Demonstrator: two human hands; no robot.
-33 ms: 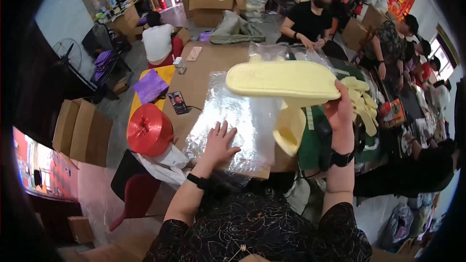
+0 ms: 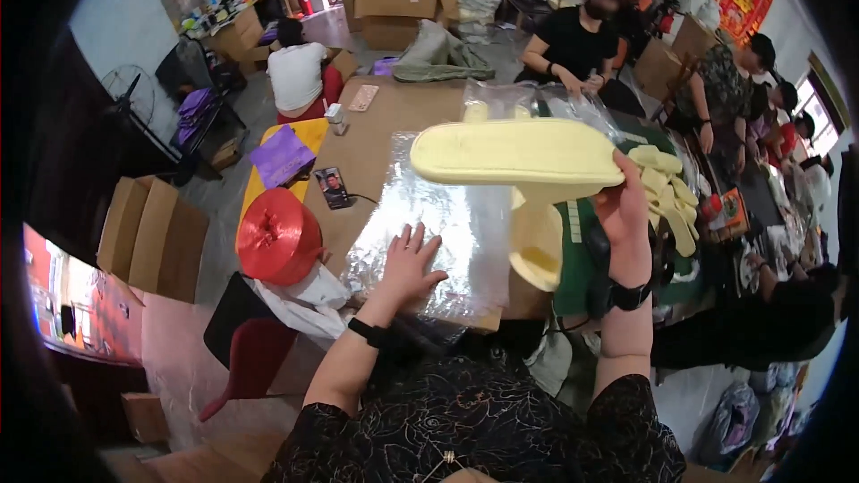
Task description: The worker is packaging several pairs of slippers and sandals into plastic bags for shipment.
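My right hand grips a pale yellow slipper by one end, its long sole level and turned toward me. Below it hangs another yellow piece with a hollow opening; whether it is a second slipper or part of the same one, I cannot tell. On a stack of clear plastic bags, my left hand lies flat with its fingers spread. Further right on the table is a heap of yellow slippers. More yellow slippers show partly behind the held one, beside clear plastic.
A red roll of plastic twine stands at the table's left, near a phone and a purple packet. Across the table a person in black handles clear plastic. Several other people are at the right. An open carton stands at left.
The slipper in my right hand has dropped very slightly. The surroundings sit a little further right in view. My left hand stays flat on the bags.
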